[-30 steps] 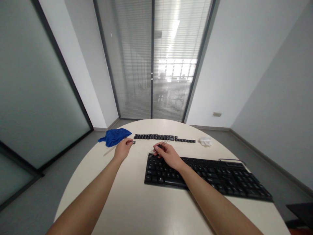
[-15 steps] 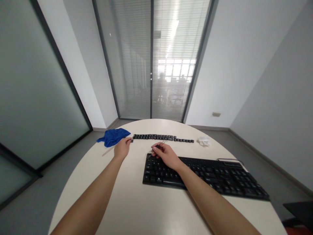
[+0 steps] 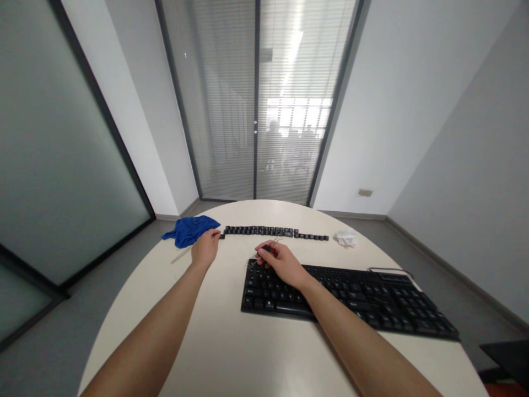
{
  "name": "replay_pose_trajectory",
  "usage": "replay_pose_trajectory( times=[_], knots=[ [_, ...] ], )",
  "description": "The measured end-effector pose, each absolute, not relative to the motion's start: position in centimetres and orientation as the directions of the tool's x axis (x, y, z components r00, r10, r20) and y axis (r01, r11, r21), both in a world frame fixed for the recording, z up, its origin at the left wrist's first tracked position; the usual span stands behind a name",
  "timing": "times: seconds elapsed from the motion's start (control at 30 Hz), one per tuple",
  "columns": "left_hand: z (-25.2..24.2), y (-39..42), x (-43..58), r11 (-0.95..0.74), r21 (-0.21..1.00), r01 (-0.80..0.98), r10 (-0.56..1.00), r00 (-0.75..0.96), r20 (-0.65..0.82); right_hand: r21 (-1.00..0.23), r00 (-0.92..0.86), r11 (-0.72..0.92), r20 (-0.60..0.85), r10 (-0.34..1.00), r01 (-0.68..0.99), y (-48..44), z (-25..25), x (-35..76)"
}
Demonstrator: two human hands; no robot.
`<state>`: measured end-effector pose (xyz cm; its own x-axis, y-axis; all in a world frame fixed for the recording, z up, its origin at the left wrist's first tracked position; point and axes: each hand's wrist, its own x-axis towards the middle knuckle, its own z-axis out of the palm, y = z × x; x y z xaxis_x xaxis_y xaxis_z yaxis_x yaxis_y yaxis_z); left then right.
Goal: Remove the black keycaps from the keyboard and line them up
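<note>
At the left end of the rows of black keycaps (image 3: 260,231), my left hand (image 3: 204,247) is closed in a pinch, fingertips at a single dark keycap (image 3: 222,236) on the table. My right hand (image 3: 282,261) is closed around a keycap puller (image 3: 266,248) with a black middle and thin wires sticking out at both ends. It hovers over the upper left part of a black keyboard (image 3: 285,306), whose top left keys are partly hidden by the hand and wires.
A blue cloth (image 3: 190,230) lies beyond my left hand, with a thin pale stick (image 3: 181,255) beside it. Crumpled white tissue (image 3: 346,238) sits at the right of the keycap rows. The round-edged table (image 3: 219,342) faces a glass partition with blinds.
My left hand has shifted very slightly up and left, with the keycap still by its fingertips. The right hand keeps its place with the puller.
</note>
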<state>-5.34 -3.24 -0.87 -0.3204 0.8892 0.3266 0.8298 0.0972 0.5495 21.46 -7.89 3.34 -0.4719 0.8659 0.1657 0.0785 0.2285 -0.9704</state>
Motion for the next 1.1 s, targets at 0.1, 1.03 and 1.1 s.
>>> replay_pose_trajectory(
  times=[0.1, 1.03, 1.1],
  knots=[
    [-0.6, -3.3, -5.2, 0.105, 0.548, 0.83, 0.886, -0.328, 0.327, -0.97, -0.472, 0.231, 0.168, 0.865, 0.077, -7.9, 3.3, 21.4],
    [4.2, -9.8, 0.4, -0.455, 0.638, 0.621, 0.89, 0.341, 0.303, -0.791, -0.681, 0.517, 0.184, 0.709, 0.325, -8.9, 8.0, 23.8],
    [4.5, -10.4, 0.9, -0.494, 0.615, 0.614, 0.865, 0.417, 0.278, -0.759, -0.693, 0.55, 0.187, 0.696, 0.347, -9.2, 8.4, 23.8]
  ],
)
